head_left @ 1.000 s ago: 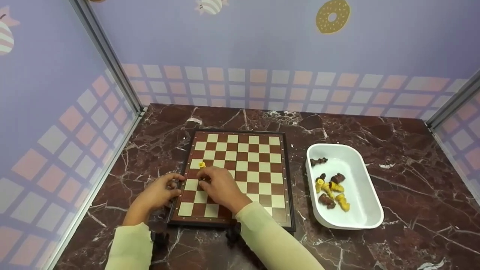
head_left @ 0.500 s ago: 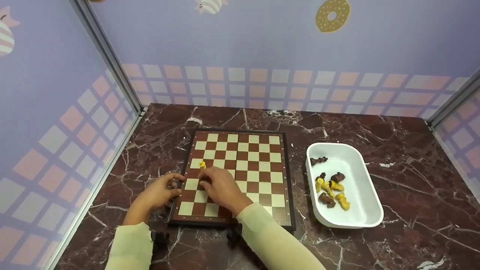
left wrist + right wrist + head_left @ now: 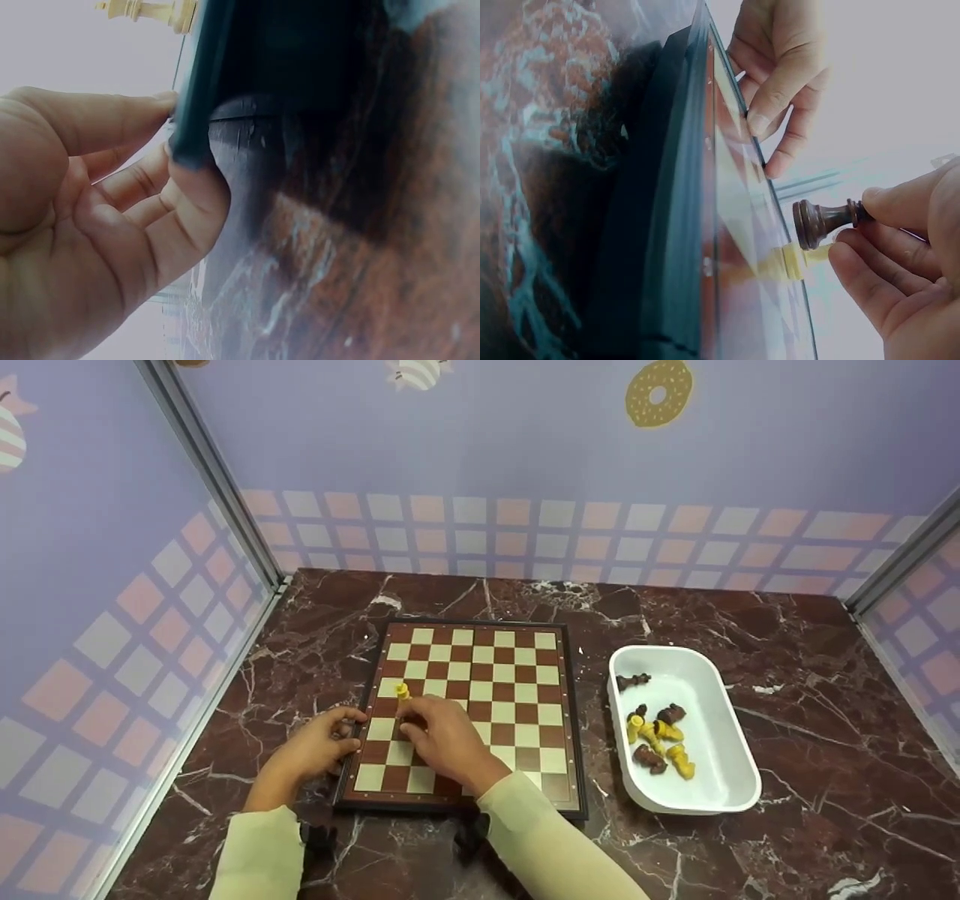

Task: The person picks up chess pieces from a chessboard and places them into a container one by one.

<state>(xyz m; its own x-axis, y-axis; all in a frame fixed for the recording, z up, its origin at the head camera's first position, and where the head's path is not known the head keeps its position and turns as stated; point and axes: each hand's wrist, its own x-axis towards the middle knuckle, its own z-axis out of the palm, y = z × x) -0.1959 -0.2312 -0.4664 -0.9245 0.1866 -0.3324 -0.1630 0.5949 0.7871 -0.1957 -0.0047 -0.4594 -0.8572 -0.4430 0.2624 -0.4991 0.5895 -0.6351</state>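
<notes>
A chessboard (image 3: 502, 712) with brown and cream squares lies on the table. My left hand (image 3: 311, 746) pinches its left edge; in the left wrist view, thumb and fingers (image 3: 196, 206) are on either side of the rim. My right hand (image 3: 446, 739) is over the board's left half. In the right wrist view it holds a dark brown chess piece (image 3: 821, 221) by its narrow end, base towards the board, seemingly just off the surface. In the head view my fingers hide that piece. A yellow chess piece (image 3: 403, 691) stands upright on the board just beyond my right fingertips.
A white tray (image 3: 731, 712) with several brown and yellow chess pieces (image 3: 660, 739) lying in it stands right of the board. The tabletop (image 3: 825, 735) is dark red marble. Purple patterned panels (image 3: 525, 450) enclose it at the back and sides.
My right hand has shifted very slightly right, away from the yellow piece, which shows a little more. My left hand stays at the board's edge.
</notes>
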